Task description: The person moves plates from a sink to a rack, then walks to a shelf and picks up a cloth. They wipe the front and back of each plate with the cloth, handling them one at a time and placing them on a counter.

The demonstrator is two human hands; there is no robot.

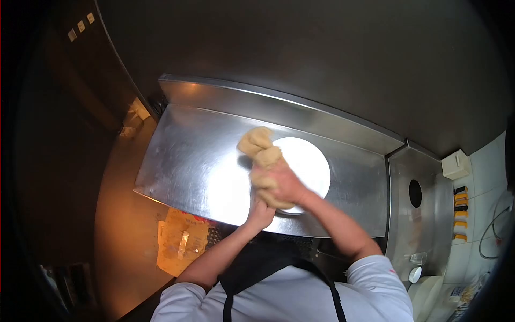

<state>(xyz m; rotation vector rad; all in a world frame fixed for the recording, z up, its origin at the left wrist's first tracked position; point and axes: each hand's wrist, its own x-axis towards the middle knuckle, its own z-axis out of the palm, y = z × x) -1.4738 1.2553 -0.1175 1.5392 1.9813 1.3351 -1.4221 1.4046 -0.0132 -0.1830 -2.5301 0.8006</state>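
A long, lumpy, pale piece of dough (257,141) is raised over the steel table, its far end bulging up and to the left. My right hand (286,183) is wrapped over the middle of the dough. Closer to my body, my left hand (261,214) grips the dough's near end from below; its fingers are mostly hidden. A white round board or shallow basin (311,165) lies on the table, partly covered by the dough and my right forearm. The dough and hands are slightly blurred.
The steel table (185,145) has a raised back edge against a dark wall. At right are a steel counter (399,214) with a dark round hole, a clear glass (418,258), a white cup (414,275) and several yellow-handled tools (460,214). Flattened cardboard (179,241) lies on the floor.
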